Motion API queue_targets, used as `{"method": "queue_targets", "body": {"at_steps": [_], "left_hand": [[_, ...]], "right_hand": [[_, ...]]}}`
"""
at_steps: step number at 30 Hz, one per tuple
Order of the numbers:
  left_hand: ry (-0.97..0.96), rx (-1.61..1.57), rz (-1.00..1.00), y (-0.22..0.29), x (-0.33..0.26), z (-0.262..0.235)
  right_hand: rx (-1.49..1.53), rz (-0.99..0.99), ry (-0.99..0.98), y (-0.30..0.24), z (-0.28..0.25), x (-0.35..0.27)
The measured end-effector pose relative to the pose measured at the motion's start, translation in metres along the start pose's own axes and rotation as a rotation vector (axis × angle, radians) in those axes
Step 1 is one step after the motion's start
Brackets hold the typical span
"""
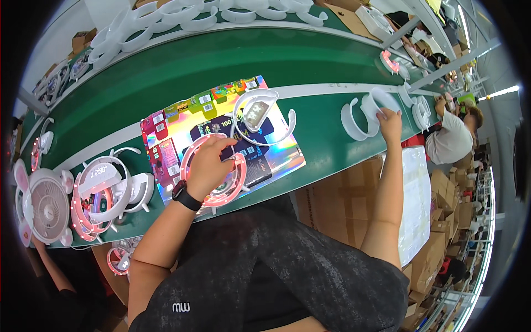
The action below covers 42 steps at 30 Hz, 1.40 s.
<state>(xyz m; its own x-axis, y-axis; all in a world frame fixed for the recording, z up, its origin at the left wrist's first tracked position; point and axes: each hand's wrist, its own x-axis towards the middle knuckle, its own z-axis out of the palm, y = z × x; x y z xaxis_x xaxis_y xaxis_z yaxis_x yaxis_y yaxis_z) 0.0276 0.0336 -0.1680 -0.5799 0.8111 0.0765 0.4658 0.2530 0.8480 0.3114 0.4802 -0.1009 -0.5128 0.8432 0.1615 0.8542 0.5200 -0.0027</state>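
A: Pink ring [217, 195] lies on the flattened shiny box [221, 138] on the green table [326, 149]; left hand [207, 166] rests on it, fingers curled over its upper rim

B: And the right hand [389, 123]?

A: Outstretched far right, fingers pinching a white band [371, 110], near a second white band [354, 120]

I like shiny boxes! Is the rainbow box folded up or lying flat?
Lying flat. The shiny box is spread open on the green table, with a pink ring and white ring on it.
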Motion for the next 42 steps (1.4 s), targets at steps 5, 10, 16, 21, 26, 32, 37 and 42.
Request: {"method": "queue_targets", "body": {"at_steps": [5, 10, 16, 21, 26, 32, 37, 42], "left_hand": [[0.357, -0.054, 0.122, 0.016, -0.012, -0.007], [0.055, -0.486, 0.328, 0.045, -0.032, -0.038], [-0.170, -0.673, 0.151, 0.079, -0.069, -0.070], [0.141, 0.099, 0.323, 0.023, -0.086, -0.081], [0.099, 0.394, 0.084, -0.026, -0.109, -0.064], [0.075, 0.385, 0.028, -0.041, -0.102, -0.045], [0.082, 0.330, 0.005, -0.045, -0.100, -0.044], [0.086, 0.334, -0.013, -0.041, -0.099, -0.040]], "right_hand": [[1.132, -0.316, 0.151, -0.073, -0.041, -0.069], [1.444, -0.866, -0.184, -0.176, -0.054, -0.135], [1.232, -1.096, -0.200, -0.260, -0.050, -0.175], [0.923, -1.225, -0.145, -0.278, -0.048, -0.190], [0.599, -1.381, -0.207, -0.302, -0.029, -0.203], [0.440, -1.457, -0.215, -0.314, -0.034, -0.197], [0.429, -1.485, -0.269, -0.318, -0.038, -0.195], [0.291, -1.542, -0.357, -0.324, -0.048, -0.187]]}}
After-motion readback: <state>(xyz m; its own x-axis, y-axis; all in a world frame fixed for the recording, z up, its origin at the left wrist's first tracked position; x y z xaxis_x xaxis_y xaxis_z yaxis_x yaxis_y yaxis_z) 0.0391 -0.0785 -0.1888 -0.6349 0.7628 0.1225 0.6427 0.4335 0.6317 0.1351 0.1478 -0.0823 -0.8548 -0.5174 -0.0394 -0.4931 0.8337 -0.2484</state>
